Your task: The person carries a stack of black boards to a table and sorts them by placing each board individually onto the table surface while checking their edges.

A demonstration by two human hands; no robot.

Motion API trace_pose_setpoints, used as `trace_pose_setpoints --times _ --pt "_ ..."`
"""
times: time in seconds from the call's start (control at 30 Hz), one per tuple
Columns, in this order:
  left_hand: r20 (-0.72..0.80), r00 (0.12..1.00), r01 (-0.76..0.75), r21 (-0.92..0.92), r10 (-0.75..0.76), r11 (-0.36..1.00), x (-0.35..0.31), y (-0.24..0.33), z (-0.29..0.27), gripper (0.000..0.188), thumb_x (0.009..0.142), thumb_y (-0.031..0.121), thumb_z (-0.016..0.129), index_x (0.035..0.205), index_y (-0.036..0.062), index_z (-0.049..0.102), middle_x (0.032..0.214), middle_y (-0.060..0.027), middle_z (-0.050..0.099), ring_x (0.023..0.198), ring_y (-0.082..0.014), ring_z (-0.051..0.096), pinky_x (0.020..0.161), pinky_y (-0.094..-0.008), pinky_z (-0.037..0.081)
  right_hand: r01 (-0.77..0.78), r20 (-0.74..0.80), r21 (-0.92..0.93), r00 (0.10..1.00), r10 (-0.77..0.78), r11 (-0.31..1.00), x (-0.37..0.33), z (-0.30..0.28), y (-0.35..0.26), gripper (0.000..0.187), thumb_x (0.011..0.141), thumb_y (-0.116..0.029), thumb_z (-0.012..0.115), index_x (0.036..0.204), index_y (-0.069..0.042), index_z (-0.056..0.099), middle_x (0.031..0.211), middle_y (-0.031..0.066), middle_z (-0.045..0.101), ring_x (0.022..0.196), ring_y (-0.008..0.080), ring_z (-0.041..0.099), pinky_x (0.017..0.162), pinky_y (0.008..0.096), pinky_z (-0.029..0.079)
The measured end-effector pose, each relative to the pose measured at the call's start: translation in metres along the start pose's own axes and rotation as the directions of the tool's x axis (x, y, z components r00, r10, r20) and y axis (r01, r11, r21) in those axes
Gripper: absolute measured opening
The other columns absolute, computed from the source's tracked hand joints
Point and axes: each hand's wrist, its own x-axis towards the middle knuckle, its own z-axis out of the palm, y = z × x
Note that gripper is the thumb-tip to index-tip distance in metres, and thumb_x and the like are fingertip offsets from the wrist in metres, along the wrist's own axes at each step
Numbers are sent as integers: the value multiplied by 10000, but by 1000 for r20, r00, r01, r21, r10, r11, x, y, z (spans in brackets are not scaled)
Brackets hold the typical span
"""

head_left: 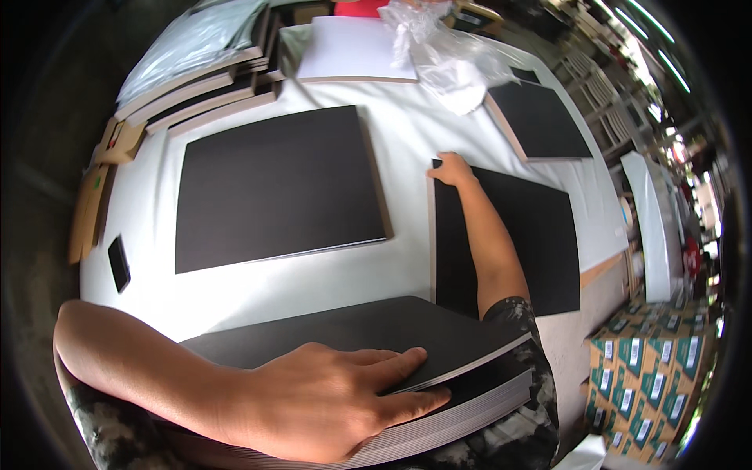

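My left hand (325, 399) lies across a thick stack of black sheets (313, 333) held close to my body, its fingers stretched out toward the right. The fingers rest on the top sheets and the thumb is at the pale edge of the layers below, where a gap shows. My right hand (453, 170) reaches far forward and pinches the far left corner of another flat black stack (525, 235) on the right side of the table. How many sheets it grips cannot be made out. A large black stack (278, 188) lies flat left of it.
White cloth covers the table (407, 266). Plastic-wrapped stacks (192, 47) stand far left, a white-topped stack (352, 51) and crumpled clear plastic (450, 55) at the back. A smaller black stack (540, 117) lies far right. A phone (119, 264) sits left; patterned cartons (646, 384) stand lower right.
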Motion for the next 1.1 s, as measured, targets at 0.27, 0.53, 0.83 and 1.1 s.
trace_pose_setpoints --times 0.27,0.53,0.83,1.1 --pt "-52 999 -1 -25 0 1000 0 -6 -3 507 832 194 572 1324 175 451 1233 -259 500 1037 -337 595 680 -360 579 0 22 368 1000 -8 930 0 -4 8 467 640 -276 739 1024 -26 648 998 138 658 936 253 622 834 331 475" --pt "-62 998 -25 -11 24 1000 0 -14 -11 478 835 193 563 1303 152 474 1212 -262 514 1026 -336 601 673 -359 579 10 -26 430 1000 1 903 -10 -6 6 440 648 -252 740 1017 -30 647 970 123 665 906 229 631 820 317 476" --pt "-76 996 -38 -34 36 999 1 -17 -11 536 762 99 585 1287 169 499 1205 -249 528 976 -317 629 641 -346 585 29 -85 420 996 7 907 -10 -1 16 436 655 -262 723 1023 -41 643 971 124 663 902 232 631 819 319 475" --pt "-79 997 -22 -10 21 1000 4 -16 -13 612 695 59 600 1282 206 507 1217 -229 529 958 -306 637 628 -331 591 -29 -42 491 998 56 870 -16 -13 5 442 652 -241 727 1037 -43 640 969 108 662 883 213 626 812 307 475"
